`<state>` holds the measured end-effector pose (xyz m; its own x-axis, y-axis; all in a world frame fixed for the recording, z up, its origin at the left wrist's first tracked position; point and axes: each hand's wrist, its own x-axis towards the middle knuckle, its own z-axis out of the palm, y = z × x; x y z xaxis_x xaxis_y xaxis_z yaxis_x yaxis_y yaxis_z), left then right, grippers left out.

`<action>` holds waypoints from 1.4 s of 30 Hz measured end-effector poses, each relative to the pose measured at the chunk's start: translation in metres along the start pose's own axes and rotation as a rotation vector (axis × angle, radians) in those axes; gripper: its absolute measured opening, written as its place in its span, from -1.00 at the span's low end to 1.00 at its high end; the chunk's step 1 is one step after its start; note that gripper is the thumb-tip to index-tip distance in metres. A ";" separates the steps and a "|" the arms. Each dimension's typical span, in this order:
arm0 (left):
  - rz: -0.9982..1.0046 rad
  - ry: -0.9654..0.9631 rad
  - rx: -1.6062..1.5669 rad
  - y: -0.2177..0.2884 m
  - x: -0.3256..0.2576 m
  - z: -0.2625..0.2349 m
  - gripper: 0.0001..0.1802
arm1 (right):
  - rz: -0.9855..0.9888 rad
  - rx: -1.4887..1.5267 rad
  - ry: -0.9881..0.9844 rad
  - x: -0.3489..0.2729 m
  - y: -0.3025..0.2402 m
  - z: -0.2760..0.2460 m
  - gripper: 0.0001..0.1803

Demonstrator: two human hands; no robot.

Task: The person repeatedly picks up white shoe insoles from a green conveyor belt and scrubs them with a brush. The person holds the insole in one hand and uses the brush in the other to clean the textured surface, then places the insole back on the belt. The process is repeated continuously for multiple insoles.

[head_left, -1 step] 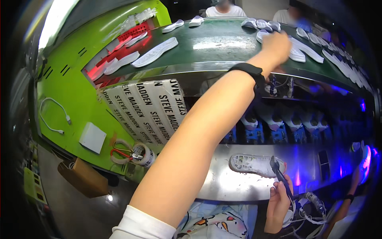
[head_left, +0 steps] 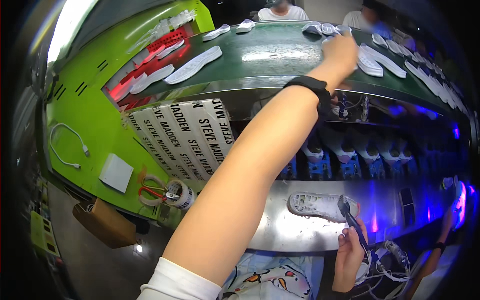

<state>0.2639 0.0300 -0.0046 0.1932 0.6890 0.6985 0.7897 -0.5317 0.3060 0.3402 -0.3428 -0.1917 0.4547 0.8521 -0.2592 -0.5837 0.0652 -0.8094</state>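
The bare left hand (head_left: 343, 53), a black band (head_left: 306, 82) at its wrist, had shifted slightly leftward over the long dark-green surface (head_left: 270, 69), baring more of the nearer of two long white soles (head_left: 369, 65) beside it. The right hand (head_left: 347, 261) had not visibly moved: its grip was wrapped around one slim black brush-like tool (head_left: 352, 220), whose head was over or against the right end of one greyish-white, grid-patterned sole (head_left: 312, 206) lying on the shiny steel tabletop (head_left: 277, 241). That suggested the tool was idle while the reaching hand was busy. The left grip looked curled, its fingertips hidden, so whether it held anything could not be told. Counted on the green surface were those two soles, three small grey-and-white pieces (head_left: 312, 28) just beyond the hand, two small whitish pieces (head_left: 216, 33) farther left, and one broad white sole (head_left: 193, 66) near the red-lit end; the right-hand row was too crowded to count.
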 end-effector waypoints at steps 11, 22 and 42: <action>-0.507 -0.169 -0.911 -0.067 -0.063 -0.134 -0.67 | 0.053 -0.069 -0.192 -0.006 0.010 0.002 -0.63; -1.269 -0.415 -2.289 -0.099 -0.467 -0.109 -0.39 | 0.089 -0.539 -0.756 -0.055 0.050 0.074 -0.76; -1.134 -0.511 -2.420 -0.143 -0.487 -0.108 -0.41 | -0.041 -0.811 -1.270 -0.055 0.107 0.101 -0.74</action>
<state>-0.0062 -0.2825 -0.3193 0.6915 0.7210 -0.0431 -0.6972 0.6819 0.2211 0.1846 -0.3299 -0.2109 -0.6550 0.7545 0.0419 0.1270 0.1646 -0.9782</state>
